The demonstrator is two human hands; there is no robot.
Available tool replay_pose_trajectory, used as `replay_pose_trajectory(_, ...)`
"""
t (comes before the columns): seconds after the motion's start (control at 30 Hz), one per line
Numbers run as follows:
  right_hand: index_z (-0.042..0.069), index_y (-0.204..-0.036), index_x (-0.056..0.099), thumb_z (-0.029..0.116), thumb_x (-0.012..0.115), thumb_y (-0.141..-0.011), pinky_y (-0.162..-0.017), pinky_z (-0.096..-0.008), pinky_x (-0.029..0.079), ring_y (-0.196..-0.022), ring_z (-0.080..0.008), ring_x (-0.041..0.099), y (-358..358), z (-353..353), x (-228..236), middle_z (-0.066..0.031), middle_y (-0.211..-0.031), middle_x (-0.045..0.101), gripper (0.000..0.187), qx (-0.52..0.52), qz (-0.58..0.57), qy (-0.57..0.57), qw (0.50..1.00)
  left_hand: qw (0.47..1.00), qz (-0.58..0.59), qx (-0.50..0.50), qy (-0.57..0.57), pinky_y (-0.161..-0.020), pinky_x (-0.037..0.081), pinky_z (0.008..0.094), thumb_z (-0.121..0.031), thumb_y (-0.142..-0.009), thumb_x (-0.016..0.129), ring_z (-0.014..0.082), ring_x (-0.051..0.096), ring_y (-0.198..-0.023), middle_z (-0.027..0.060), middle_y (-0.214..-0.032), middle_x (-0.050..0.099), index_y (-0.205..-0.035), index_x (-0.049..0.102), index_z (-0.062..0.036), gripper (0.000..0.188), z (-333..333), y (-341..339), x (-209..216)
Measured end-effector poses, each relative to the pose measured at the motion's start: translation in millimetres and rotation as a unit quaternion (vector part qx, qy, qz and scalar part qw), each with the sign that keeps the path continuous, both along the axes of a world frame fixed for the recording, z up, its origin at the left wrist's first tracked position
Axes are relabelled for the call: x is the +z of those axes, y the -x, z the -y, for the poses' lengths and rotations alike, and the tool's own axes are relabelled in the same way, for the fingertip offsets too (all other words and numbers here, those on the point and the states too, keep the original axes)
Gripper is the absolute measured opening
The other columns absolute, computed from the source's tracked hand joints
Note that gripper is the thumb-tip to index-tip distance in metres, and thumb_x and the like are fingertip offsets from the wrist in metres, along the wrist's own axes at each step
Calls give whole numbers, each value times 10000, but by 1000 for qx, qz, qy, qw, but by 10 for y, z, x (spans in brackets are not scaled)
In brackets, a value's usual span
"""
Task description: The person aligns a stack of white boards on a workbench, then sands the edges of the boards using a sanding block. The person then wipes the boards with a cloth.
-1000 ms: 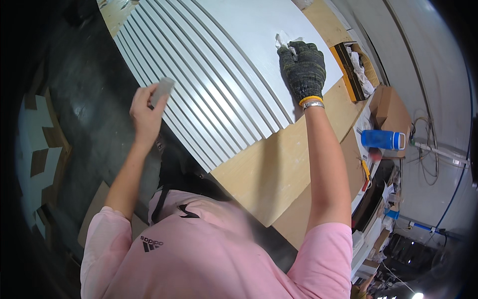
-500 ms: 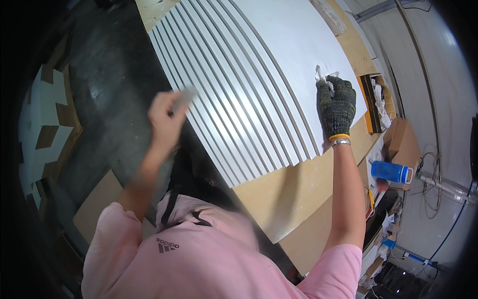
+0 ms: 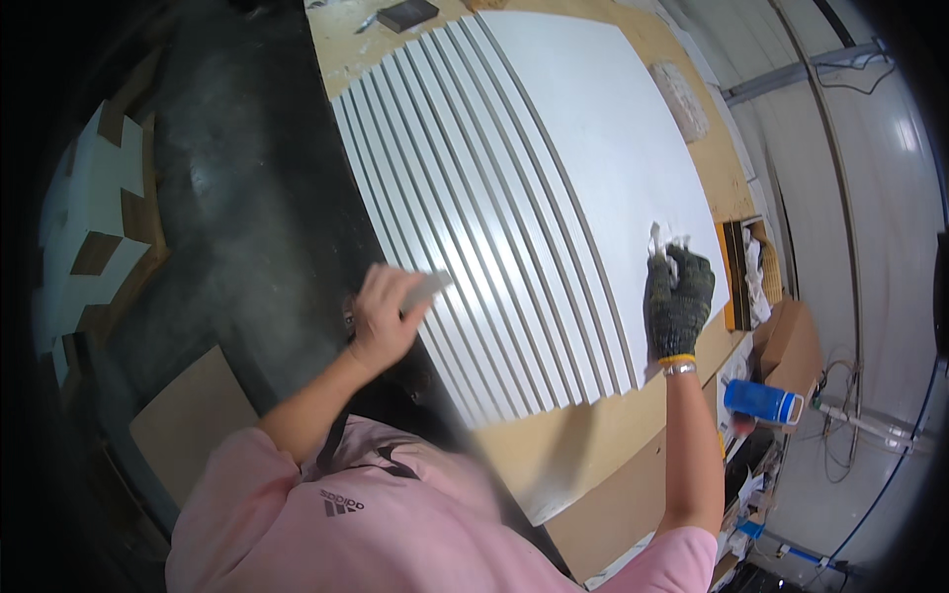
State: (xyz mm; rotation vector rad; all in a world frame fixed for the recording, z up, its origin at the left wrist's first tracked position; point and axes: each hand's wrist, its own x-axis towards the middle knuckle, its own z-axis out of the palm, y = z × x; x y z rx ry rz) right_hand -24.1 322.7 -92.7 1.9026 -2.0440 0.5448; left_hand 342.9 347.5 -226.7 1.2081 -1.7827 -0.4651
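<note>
A white panel (image 3: 603, 128) with long parallel grooves along its left half lies on a pale wooden table. My bare left hand (image 3: 384, 314) pinches a small flat grey piece (image 3: 427, 291), perhaps a sanding pad, over the panel's left grooved edge. Whether the piece touches the panel, I cannot tell. On the smooth right part rests my right hand (image 3: 680, 296) in a dark knitted glove, closed around a crumpled white cloth or tissue (image 3: 668, 240) that sticks out past the fingers.
A dark block (image 3: 407, 14) lies at the table's far end. A wrapped bar-shaped bundle (image 3: 679, 101) sits beyond the panel's right edge. Along the right stand an open box (image 3: 736, 267), a brown carton (image 3: 791, 344) and a blue bottle (image 3: 759, 400). White pieces with brown patches (image 3: 109, 198) stand at left.
My left hand has moved right, from beside the table to the grooved edge, with the grey piece in it. The view has shifted, so panel and right hand appear lower.
</note>
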Motion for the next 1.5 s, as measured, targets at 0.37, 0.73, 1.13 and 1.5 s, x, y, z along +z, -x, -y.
replay_pose_trajectory(0.37,22,-1054,675,150,677,-884,-910,-464,461,-1021,-350,585,-20,-15,1,-177,-1050,639,212,0,17,-22,1000,985,48,165,26,-820,503,413,-96,-771,769,323,603,-965,92,-988,629,-1035,678,-61,281,2492,-1107,-133)
replay_pose_trajectory(0.73,7,-1065,651,147,685,-878,-915,-457,470,-1036,-343,567,-4,-43,-12,-177,-1081,606,236,-26,64,-30,997,996,47,38,61,-837,523,422,-84,-748,784,337,614,-987,119,-1004,647,-1058,693,-62,324,2366,-910,66)
replay_pose_trajectory(1.13,14,-1081,652,164,684,-883,-919,-441,476,-1045,-332,566,18,-59,-59,-168,-1116,587,250,-29,86,-29,995,996,72,37,45,-823,524,420,-103,-755,786,341,626,-974,127,-1003,650,-1059,706,-53,318,2645,-1021,233)
replay_pose_trajectory(1.5,21,-1089,649,144,688,-876,-915,-441,471,-1038,-336,559,-12,-18,-51,-166,-1094,587,250,-9,63,-27,998,996,62,56,15,-845,514,427,-121,-768,773,332,627,-1003,111,-1006,661,-1036,700,-57,285,3217,-1108,241)
